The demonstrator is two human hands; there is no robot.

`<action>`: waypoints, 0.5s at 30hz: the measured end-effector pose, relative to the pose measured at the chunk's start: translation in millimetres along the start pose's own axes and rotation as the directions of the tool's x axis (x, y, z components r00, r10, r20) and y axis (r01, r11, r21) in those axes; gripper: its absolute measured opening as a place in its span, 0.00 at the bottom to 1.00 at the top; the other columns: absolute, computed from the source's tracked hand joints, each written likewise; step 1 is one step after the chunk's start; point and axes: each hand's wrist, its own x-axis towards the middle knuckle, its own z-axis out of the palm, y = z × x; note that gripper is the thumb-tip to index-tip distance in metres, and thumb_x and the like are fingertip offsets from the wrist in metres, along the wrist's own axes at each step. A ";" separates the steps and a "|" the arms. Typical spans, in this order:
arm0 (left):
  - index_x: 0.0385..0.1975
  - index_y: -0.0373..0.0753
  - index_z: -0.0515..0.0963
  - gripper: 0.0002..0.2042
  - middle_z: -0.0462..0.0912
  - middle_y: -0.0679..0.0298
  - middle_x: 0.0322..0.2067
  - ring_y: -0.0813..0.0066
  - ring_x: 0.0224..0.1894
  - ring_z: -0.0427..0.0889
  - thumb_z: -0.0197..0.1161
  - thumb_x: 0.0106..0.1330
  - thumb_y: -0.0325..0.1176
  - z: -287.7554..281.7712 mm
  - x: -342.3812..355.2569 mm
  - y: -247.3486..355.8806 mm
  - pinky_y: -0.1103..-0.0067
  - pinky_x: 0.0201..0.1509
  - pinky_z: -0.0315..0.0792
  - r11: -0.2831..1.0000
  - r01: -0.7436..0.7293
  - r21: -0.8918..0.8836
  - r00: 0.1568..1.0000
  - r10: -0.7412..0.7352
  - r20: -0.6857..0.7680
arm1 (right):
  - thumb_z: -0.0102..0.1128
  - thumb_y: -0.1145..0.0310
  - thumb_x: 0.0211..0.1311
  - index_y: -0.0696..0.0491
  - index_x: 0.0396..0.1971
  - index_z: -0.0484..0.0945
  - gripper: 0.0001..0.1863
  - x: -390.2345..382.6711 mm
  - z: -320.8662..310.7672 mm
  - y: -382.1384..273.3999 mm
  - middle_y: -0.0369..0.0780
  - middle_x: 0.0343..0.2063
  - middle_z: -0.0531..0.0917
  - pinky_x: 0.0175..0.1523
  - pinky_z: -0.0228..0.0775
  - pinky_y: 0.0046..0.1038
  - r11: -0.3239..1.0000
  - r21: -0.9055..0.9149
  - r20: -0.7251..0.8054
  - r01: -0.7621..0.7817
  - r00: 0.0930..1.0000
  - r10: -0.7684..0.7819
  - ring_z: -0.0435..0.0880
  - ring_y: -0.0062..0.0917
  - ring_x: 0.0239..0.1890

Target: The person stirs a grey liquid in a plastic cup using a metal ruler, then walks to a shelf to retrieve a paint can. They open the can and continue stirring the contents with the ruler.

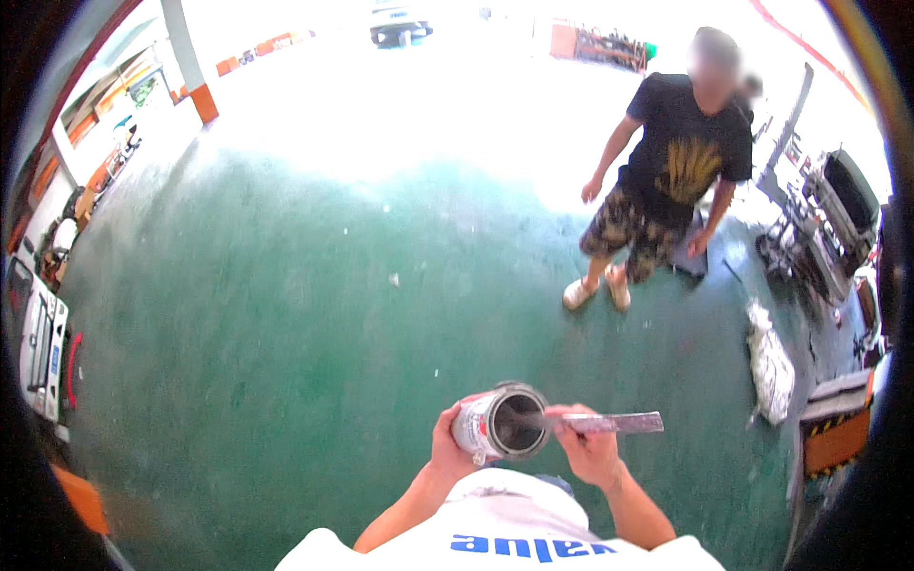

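Observation:
My left hand is wrapped round an open metal can with a pale label, tilted so its mouth faces up and to the right. The can's inside looks dark grey, and its rim is smeared. My right hand grips a long, flat, stained strip like a mixing stick or scraper beside the can, its left part reaching toward the mouth. Whether that end is inside the can is hard to tell.
A person in a dark T-shirt stands ahead right on the green floor. A white wrapped bundle lies right, near machinery. Vehicle parts line the left. An orange-based pillar and a vehicle are farther back.

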 end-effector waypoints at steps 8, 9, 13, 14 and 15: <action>0.60 0.35 0.74 0.27 0.79 0.54 0.59 0.57 0.63 0.78 0.51 0.72 0.51 54.1 246.9 93.3 0.61 0.68 0.73 0.950 -0.097 0.298 0.994 0.105 -0.010 | 0.59 0.78 0.69 0.58 0.47 0.85 0.11 232.7 -73.2 83.8 0.38 0.32 0.85 0.32 0.69 0.22 0.986 -0.015 -0.114 0.167 0.979 -0.168 0.75 0.18 0.25; 0.60 0.36 0.74 0.27 0.79 0.54 0.59 0.58 0.63 0.78 0.52 0.72 0.51 65.2 269.8 98.4 0.61 0.68 0.72 0.947 -0.122 0.297 0.989 0.140 -0.039 | 0.59 0.79 0.68 0.58 0.46 0.85 0.10 256.9 -80.1 97.5 0.40 0.33 0.85 0.32 0.70 0.23 0.955 -0.142 -0.122 0.261 0.953 -0.278 0.76 0.20 0.24; 0.63 0.35 0.73 0.29 0.82 0.52 0.58 0.57 0.59 0.83 0.49 0.73 0.54 97.4 354.2 125.5 0.61 0.65 0.76 0.937 -0.144 0.317 0.984 0.170 -0.054 | 0.55 0.74 0.71 0.61 0.44 0.84 0.10 321.1 -106.7 122.8 0.36 0.27 0.82 0.25 0.63 0.21 0.998 -0.059 -0.261 -0.020 0.965 0.004 0.72 0.15 0.21; 0.62 0.35 0.73 0.29 0.82 0.52 0.58 0.57 0.59 0.82 0.49 0.73 0.53 97.3 367.5 127.1 0.60 0.65 0.76 0.928 -0.160 0.337 0.976 0.200 -0.087 | 0.54 0.75 0.71 0.62 0.45 0.84 0.11 331.3 -112.1 134.0 0.35 0.26 0.82 0.27 0.64 0.19 0.983 0.126 -0.265 -0.134 0.950 0.163 0.72 0.14 0.21; 0.62 0.35 0.73 0.29 0.82 0.52 0.58 0.57 0.59 0.82 0.49 0.73 0.53 104.3 396.2 138.2 0.60 0.64 0.77 0.912 -0.176 0.372 0.972 0.221 -0.083 | 0.53 0.76 0.72 0.62 0.45 0.84 0.11 358.5 -120.8 148.8 0.35 0.26 0.82 0.28 0.65 0.17 0.930 0.300 -0.270 -0.210 0.917 0.294 0.72 0.13 0.20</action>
